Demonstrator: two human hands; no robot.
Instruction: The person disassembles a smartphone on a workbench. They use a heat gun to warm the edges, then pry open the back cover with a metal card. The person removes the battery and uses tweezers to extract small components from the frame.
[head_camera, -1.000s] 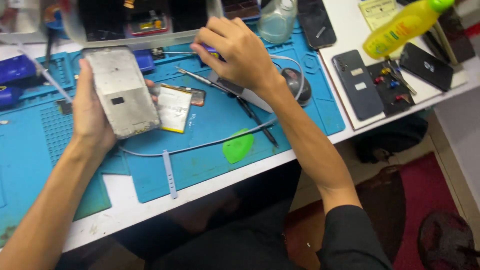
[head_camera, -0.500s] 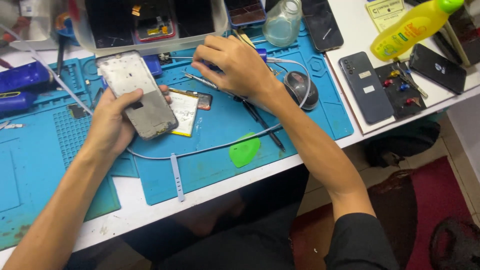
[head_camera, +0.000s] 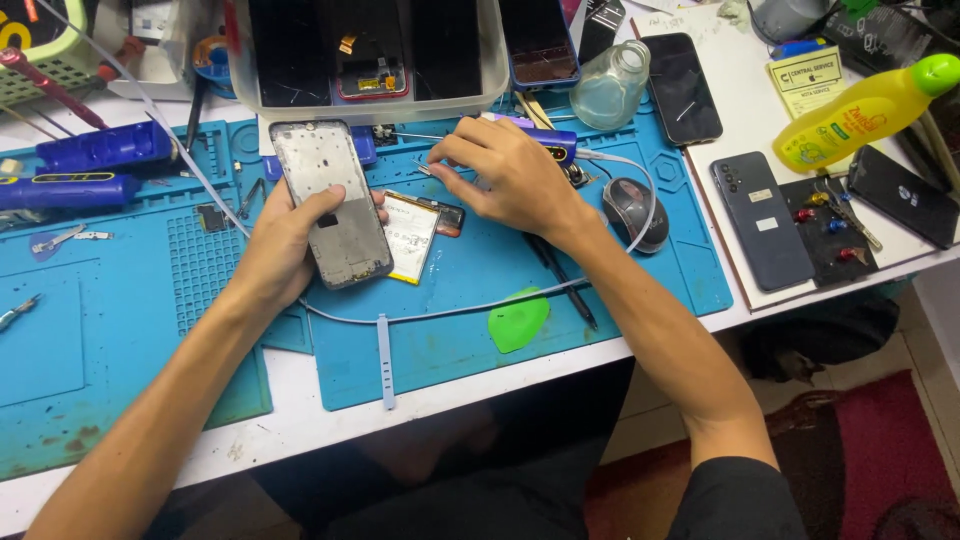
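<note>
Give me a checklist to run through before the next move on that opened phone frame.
1. Left hand has a firm hold on the phone frame: ok, fingers wrap its lower part.
2. Battery lies flat on the blue mat, clear of the frame: ok.
3. Right hand has a tool picked up: cannot tell, its fingertips rest among small tools and hide what they touch.
4. Green pick within reach: ok, on the mat near the front edge.
5. White cable clear of the work: not ok, it runs across the mat under the frame.

Phone frame (head_camera: 333, 205) in left hand (head_camera: 285, 240)
</note>
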